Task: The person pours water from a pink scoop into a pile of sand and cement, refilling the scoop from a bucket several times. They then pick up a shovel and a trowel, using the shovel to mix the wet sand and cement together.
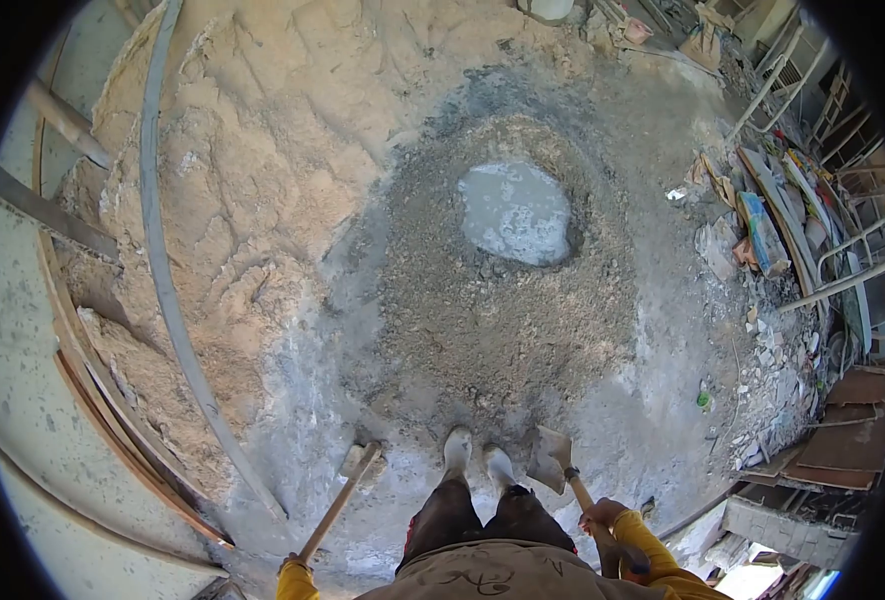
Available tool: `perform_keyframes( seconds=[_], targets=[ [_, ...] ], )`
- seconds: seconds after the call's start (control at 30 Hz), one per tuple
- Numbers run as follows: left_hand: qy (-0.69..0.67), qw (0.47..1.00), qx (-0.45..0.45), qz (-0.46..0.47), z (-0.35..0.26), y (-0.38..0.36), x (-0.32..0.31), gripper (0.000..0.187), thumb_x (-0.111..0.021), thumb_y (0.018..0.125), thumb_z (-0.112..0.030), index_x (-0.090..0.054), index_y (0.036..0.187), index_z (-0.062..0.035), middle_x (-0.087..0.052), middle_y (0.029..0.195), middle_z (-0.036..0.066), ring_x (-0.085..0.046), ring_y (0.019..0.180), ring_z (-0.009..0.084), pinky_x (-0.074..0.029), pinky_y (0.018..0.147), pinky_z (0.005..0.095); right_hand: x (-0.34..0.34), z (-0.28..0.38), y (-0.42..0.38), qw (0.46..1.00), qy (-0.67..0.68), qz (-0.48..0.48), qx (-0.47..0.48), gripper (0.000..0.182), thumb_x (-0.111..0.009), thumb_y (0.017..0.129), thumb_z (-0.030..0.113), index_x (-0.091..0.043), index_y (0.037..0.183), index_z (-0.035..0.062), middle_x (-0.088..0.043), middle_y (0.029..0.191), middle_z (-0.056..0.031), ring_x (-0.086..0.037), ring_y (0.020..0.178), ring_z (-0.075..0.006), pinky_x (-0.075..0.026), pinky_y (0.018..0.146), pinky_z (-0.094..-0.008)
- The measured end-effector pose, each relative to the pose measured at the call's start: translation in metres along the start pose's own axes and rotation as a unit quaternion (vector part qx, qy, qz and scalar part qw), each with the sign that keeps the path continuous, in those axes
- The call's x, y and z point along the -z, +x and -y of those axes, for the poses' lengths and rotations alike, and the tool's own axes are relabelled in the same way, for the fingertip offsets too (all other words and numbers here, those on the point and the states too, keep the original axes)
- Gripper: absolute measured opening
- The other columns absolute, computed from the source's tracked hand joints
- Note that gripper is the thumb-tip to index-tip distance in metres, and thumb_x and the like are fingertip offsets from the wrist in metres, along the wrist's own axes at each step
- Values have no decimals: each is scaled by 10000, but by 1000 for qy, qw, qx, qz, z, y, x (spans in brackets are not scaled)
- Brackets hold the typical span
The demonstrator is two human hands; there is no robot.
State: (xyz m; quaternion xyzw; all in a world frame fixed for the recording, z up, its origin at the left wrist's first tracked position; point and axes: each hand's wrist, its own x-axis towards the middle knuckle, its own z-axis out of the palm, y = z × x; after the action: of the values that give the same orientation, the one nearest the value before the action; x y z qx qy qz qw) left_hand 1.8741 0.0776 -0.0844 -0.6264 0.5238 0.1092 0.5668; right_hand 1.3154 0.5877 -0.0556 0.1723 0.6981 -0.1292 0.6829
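Note:
My right hand (602, 515) is wrapped round the wooden handle of a shovel (549, 458). The shovel's flat metal blade is low by my right boot. At the lower left, my left hand (294, 563) closes on the end of a long wooden handle; this looks like a hoe (340, 503), its pale head on the ground left of my boots. Both sleeves are yellow. In front of my white boots (457, 450) lies a ring-shaped mound of grey-brown sand mix (502, 330), with a pool of grey, cloudy water (517, 215) in its hollow.
A large heap of tan sand (242, 180) rises at the left, crossed by a long curved-looking strip (152, 170). Boards and bars lean at the far left. Rubble (777, 390), panels (852, 425) and metal frames (842, 285) crowd the right side.

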Motion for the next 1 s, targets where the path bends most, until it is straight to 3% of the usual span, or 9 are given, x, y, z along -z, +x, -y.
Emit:
perform_keyframes(
  seconds=[0.17,0.33,0.43,0.47,0.53,0.6,0.67,0.93,1.0],
  targets=[
    [-49,996,-8,-67,-25,-12,41,602,-763,672,-339,-507,1188,-166,-553,1228,70,-511,1192,274,-332,1050,442,25,-15,-13,997,25,-13,68,184,-719,693,163,-691,737,-14,-669,696,-114,-641,601,-205,-517,594,-323],
    [-161,966,-100,-174,-72,-20,65,592,-790,645,-325,-536,1135,-110,-611,1103,96,-567,1110,261,-404,978,427,43,-35,-21,986,156,0,62,173,-713,735,163,-678,728,-6,-658,678,-96,-636,615,-196,-505,603,-319],
    [-252,916,-275,-146,-125,37,47,444,-777,679,-220,-576,1043,-64,-650,915,127,-639,918,224,-499,839,392,63,-46,-13,976,193,-52,81,135,-699,752,106,-657,732,-21,-649,674,-104,-627,593,-207,-504,581,-331],
    [-499,789,-356,41,-155,42,51,247,-716,736,-104,-592,935,-27,-644,787,134,-643,742,191,-540,695,348,68,-47,-11,970,219,-75,77,124,-697,762,95,-653,747,-20,-643,674,-104,-620,584,-209,-503,573,-332],
    [-578,712,-381,116,-193,-9,62,171,-627,800,-10,-591,966,-33,-630,814,160,-644,705,271,-516,556,362,87,-51,-2,963,244,-79,81,124,-698,739,76,-648,725,-37,-641,666,-119,-625,582,-220,-508,575,-336],
    [-516,775,-361,59,-232,-70,75,164,-627,809,3,-590,966,-27,-632,819,156,-645,699,237,-522,549,330,110,-52,4,956,259,-104,89,123,-701,706,61,-643,696,-47,-631,647,-139,-625,575,-235,-510,572,-343],
    [-548,705,-435,118,-263,-92,70,209,-666,790,-69,-598,979,-11,-635,792,100,-630,686,176,-532,630,312,137,-49,0,953,266,-92,115,131,-662,738,86,-621,715,-36,-616,643,-134,-609,568,-237,-498,564,-350],
    [-460,719,-512,100,-348,-307,26,251,-616,862,-109,-560,1092,-25,-637,871,49,-611,792,134,-503,737,284,237,-24,-6,880,465,25,89,123,-545,805,131,-506,821,16,-561,639,-105,-562,521,-214,-478,481,-318],
    [-465,635,-602,133,-383,-346,4,289,-600,879,-128,-536,1138,-16,-629,940,41,-589,876,120,-482,801,272,248,-10,-23,868,487,43,84,195,-497,831,128,-405,949,4,-526,678,-98,-538,517,-186,-494,460,-319]
  ],
)
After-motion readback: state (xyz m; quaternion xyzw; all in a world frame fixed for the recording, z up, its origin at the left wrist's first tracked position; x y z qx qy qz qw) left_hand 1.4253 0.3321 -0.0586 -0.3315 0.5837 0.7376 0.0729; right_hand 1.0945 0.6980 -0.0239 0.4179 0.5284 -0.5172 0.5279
